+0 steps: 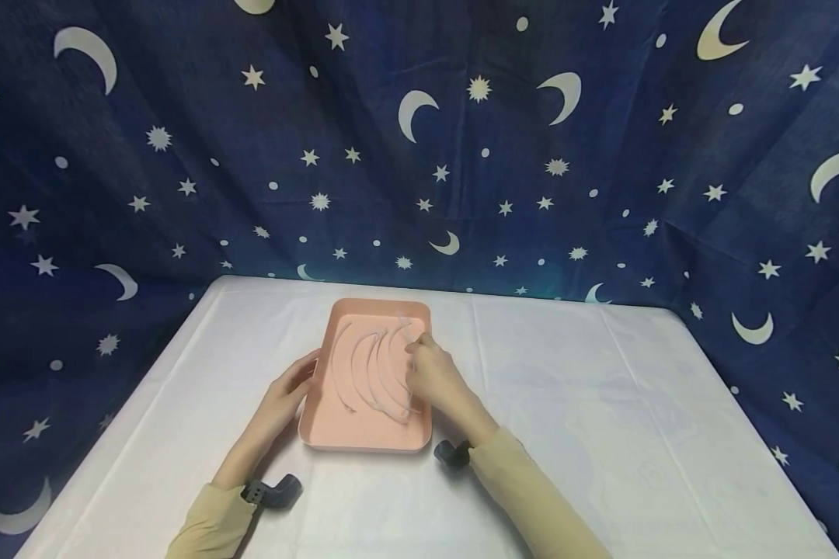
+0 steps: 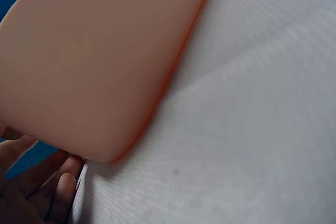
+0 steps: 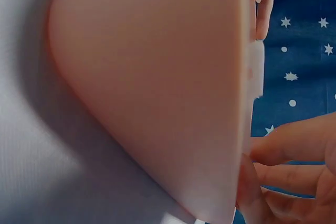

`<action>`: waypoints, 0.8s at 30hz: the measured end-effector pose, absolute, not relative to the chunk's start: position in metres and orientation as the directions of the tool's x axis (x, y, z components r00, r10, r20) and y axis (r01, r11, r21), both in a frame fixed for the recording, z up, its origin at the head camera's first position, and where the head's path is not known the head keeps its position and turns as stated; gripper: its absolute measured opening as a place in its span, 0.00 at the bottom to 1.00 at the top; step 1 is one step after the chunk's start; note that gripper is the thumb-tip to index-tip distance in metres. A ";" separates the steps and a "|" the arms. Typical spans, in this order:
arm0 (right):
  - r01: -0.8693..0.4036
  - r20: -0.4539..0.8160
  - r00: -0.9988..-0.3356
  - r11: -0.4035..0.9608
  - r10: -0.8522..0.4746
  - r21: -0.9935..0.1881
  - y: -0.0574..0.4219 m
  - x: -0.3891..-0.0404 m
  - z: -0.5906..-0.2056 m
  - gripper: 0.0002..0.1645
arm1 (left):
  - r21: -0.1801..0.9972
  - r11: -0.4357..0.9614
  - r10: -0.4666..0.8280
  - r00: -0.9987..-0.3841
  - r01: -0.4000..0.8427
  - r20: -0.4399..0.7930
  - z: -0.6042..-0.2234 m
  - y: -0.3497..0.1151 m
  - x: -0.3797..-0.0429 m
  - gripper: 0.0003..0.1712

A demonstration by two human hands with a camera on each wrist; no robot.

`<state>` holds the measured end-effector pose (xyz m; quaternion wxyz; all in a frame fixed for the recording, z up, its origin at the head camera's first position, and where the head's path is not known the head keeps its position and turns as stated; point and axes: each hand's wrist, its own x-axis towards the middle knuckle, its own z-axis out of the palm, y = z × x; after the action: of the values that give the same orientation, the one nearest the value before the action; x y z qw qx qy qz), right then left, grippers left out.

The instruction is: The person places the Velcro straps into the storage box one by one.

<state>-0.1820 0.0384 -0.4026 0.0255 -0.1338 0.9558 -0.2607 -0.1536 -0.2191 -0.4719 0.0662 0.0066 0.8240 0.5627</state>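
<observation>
A shallow pink tray (image 1: 365, 439) lies on the white-covered table. Several thin, clear, curved strips (image 1: 355, 365) are spread on its floor. At the tray's left side, my left hand (image 1: 287, 392) rests its fingers against the outer wall, near the rim. In the left wrist view, its fingers (image 2: 65, 184) show behind the tray's edge. My right hand (image 1: 433, 376) reaches over the right rim with curled fingers, pinching one clear strip whose upper end shows above the knuckles. The right wrist view shows thumb and fingers (image 3: 283, 148) together beside the rim, partly hidden by the wall.
White cloth (image 1: 601, 419) covers the table around the tray. A dark blue curtain (image 1: 370, 116) with moons and stars hangs behind the table and along its sides. Dark wrist cameras (image 1: 280, 491) are strapped on both forearms, below beige sleeves.
</observation>
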 end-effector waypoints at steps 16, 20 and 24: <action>-0.258 0.029 -0.956 0.787 -0.293 -0.561 0.043 -0.177 -0.413 0.23 | 0.928 0.366 0.087 -0.990 -0.070 -0.109 -0.471 -0.219 -0.153 0.31; -0.273 0.074 -0.957 0.779 -0.281 -0.564 0.047 -0.175 -0.414 0.20 | 0.923 0.379 0.085 -0.991 -0.067 -0.107 -0.471 -0.219 -0.153 0.30; -0.281 0.122 -0.958 0.770 -0.259 -0.572 0.051 -0.171 -0.414 0.18 | 0.919 0.389 0.081 -0.992 -0.061 -0.101 -0.470 -0.219 -0.153 0.30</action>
<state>-0.1713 0.0510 -0.4145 -0.0179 -0.1437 0.9406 -0.3070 -0.1530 -0.2185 -0.4702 0.0646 0.0060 0.8308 0.5527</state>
